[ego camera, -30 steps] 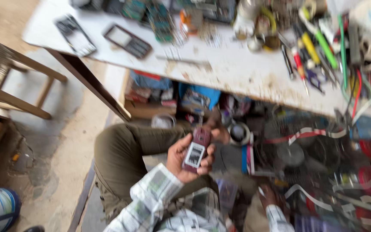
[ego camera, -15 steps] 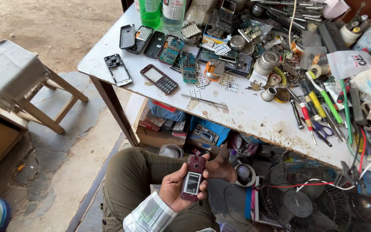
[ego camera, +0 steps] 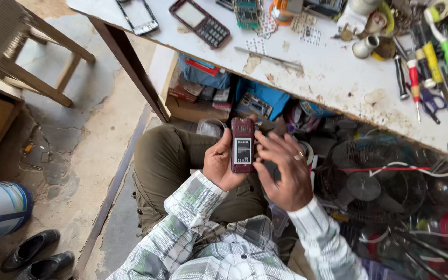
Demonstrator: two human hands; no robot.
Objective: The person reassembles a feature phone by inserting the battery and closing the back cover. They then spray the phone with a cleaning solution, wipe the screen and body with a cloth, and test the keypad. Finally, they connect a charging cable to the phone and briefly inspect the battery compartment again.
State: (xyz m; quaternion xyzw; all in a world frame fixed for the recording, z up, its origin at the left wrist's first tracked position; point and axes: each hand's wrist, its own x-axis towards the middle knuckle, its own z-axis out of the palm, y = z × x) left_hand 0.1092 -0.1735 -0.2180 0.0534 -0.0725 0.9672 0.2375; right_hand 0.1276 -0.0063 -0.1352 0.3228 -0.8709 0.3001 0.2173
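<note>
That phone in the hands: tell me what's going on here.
A seated person holds a dark red phone upright in the left hand, back side up with the cover off and a white label showing. The right hand is at its right edge, fingers touching it. Above is a workbench littered with phone parts and screwdrivers.

L hand (ego camera: 223,165) curled in grip, R hand (ego camera: 282,167) fingers spread, both over lap
</note>
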